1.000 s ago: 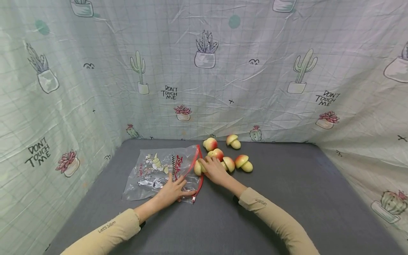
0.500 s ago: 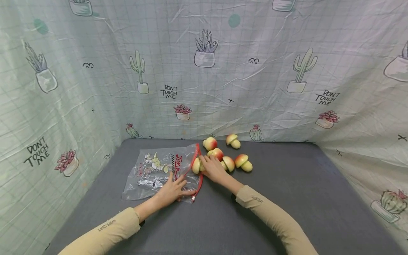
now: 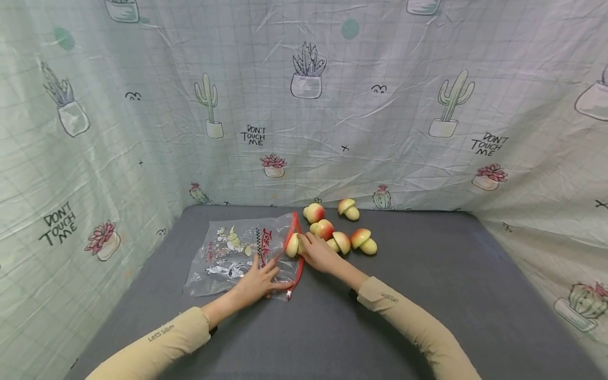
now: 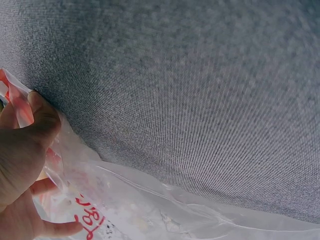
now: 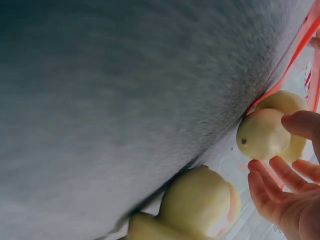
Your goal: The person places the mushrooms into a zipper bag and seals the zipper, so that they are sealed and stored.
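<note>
A clear plastic zip bag [image 3: 199, 274] with a red zip edge and printed cartoon figures lies flat, its mouth facing right. My left hand [image 3: 256, 282] rests across its near side; in the left wrist view, the thumb and a finger pinch the bag's edge beside the red zip, other fingers spread. At the mouth, my right hand [image 3: 319, 253] holds a yellow toy mushroom [image 5: 262, 132], thumb on one side and fingertips on the other. The mushroom lies between the red edges of the mouth, partly hidden by the fingers in the head view.
Several yellow-and-red toy mushrooms lie right of the bag, including one [image 3: 364, 241] farthest right and one [image 3: 349, 209] at the back. A grey cloth-covered table [image 3: 427, 274] spreads around them. Behind it hangs a cactus-print curtain [image 3: 332, 121].
My right hand has shifted slightly left, carrying the toy mushroom from the red edge into the bag's mouth. The left hand keeps its place on the bag.
</note>
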Demonstrator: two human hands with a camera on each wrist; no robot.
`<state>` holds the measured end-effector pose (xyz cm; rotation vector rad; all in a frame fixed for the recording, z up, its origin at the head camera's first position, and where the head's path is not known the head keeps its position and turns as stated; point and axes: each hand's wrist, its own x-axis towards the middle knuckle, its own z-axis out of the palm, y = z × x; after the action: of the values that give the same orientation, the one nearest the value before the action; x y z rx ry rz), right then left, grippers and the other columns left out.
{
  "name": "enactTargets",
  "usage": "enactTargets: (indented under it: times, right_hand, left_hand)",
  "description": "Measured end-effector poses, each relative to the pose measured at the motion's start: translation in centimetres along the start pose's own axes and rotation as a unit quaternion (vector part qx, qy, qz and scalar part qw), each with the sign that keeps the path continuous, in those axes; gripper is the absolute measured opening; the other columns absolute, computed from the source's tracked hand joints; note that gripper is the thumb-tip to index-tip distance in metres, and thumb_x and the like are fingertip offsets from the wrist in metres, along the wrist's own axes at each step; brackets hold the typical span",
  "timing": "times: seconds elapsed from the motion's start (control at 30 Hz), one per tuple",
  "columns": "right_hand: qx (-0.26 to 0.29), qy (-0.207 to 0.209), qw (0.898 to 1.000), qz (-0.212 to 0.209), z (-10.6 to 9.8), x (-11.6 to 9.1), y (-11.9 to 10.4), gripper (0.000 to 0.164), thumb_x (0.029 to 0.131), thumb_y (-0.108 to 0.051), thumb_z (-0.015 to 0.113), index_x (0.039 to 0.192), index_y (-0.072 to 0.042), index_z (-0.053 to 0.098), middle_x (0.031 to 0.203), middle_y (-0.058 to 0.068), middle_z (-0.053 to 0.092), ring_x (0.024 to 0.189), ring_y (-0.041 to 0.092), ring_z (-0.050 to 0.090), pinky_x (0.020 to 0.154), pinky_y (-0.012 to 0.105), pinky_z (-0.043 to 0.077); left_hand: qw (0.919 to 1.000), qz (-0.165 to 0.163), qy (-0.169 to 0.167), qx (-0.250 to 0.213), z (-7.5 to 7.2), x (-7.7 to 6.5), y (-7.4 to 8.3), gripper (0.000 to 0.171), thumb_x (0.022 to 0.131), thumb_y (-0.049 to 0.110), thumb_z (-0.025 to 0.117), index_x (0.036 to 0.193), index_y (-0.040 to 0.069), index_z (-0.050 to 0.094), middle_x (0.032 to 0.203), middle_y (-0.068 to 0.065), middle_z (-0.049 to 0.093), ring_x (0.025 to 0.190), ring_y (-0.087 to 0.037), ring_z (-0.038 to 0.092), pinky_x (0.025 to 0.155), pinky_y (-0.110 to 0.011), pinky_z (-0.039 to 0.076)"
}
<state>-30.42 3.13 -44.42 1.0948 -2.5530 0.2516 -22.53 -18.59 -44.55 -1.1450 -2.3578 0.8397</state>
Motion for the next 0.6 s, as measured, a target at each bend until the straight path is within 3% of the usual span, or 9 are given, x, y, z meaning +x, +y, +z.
enactTargets:
  times: [0.2, 0.33, 0.6]
  right_hand:
    - [0.019, -0.052, 0.998, -0.009, -0.8, -1.2, 0.0, 0.050, 0.082, -0.016, 0.058, 0.127, -0.002, 0.042, 0.118, 0.012, 0.052, 0.102, 0.023, 0.054, 0.083, 0.034, 0.046]
    - [0.033, -0.064, 0.997, -0.019, -1.1, -1.7, 0.0, 0.049, 0.083, -0.017, 0.058, 0.127, -0.001, 0.043, 0.125, 0.014, 0.049, 0.111, 0.025, 0.051, 0.089, 0.036, 0.045]
    - [0.011, -0.057, 0.998, -0.031, -0.9, -2.1, 0.0, 0.048, 0.086, -0.029, 0.055, 0.125, -0.003, 0.046, 0.126, 0.015, 0.048, 0.111, 0.026, 0.051, 0.088, 0.039, 0.045]
  left_hand:
    - [1.0000, 0.000, 0.005, 0.004, 0.0, 0.0, -0.1, 0.063, 0.069, 0.054, 0.059, 0.127, 0.052, 0.035, 0.106, 0.000, 0.053, 0.110, -0.020, 0.047, 0.085, -0.057, 0.041]
    - [1.0000, -0.002, -0.003, 0.008, 0.0, 0.0, -0.1, 0.063, 0.070, 0.054, 0.058, 0.128, 0.053, 0.034, 0.107, 0.000, 0.053, 0.111, -0.020, 0.047, 0.085, -0.056, 0.041]
    - [0.9999, -0.003, -0.011, 0.009, -0.2, 0.1, 0.1, 0.064, 0.070, 0.053, 0.059, 0.128, 0.053, 0.032, 0.112, 0.002, 0.055, 0.113, -0.020, 0.048, 0.087, -0.056, 0.040]
